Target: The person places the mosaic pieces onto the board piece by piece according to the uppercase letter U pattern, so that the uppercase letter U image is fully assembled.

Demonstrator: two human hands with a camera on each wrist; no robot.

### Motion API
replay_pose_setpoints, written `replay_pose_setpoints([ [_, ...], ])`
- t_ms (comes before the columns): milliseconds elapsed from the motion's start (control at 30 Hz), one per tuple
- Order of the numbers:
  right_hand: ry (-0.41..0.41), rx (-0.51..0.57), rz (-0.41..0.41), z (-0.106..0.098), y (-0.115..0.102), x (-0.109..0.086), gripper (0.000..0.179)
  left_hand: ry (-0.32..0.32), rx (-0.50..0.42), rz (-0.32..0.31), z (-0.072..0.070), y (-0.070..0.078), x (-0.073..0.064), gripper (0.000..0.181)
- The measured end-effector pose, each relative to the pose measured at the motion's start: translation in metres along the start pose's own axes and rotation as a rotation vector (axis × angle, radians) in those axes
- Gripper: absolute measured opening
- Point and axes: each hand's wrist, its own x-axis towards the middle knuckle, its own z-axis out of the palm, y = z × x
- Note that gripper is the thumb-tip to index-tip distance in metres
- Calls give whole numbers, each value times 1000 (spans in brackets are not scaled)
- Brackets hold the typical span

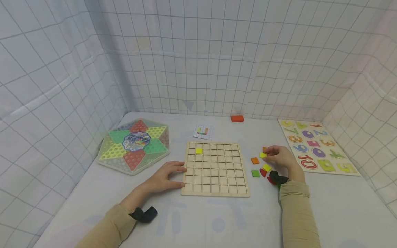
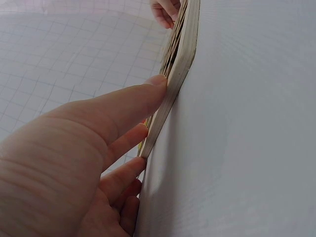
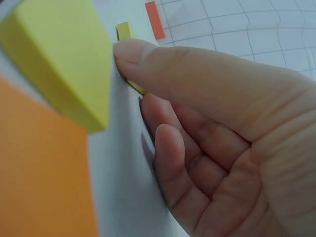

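A wooden grid board (image 1: 215,168) lies flat in the middle of the table, with one yellow square tile (image 1: 199,151) in a top-row cell near its left corner. At the board's left edge rests my left hand (image 1: 165,176), thumb and fingertips touching the wooden side (image 2: 180,74). My right hand (image 1: 280,157) pinches another yellow tile (image 1: 263,155) between thumb and fingers, low over the table right of the board. In the right wrist view the thumb covers part of this yellow tile (image 3: 124,32). Around that hand lie an orange tile (image 1: 255,161), a green tile (image 1: 255,173), a yellow tile (image 1: 266,167) and red pieces (image 1: 263,172).
A hexagonal Chinese checkers board (image 1: 136,146) lies at the left, and a number puzzle board (image 1: 317,146) at the right. Behind the grid board are a small pattern card (image 1: 203,132) and a red block (image 1: 237,119). Grid-patterned cloth walls surround the table.
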Motion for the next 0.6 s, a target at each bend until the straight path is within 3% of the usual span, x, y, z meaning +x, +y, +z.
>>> replay_pose_setpoints([
  [267,-3,4,39,1,-2,1,47,-2,-9,-11,0,1,-1,49],
  [600,9,20,28,0,-1,-1,47,-3,-12,-15,0,3,-1,50],
])
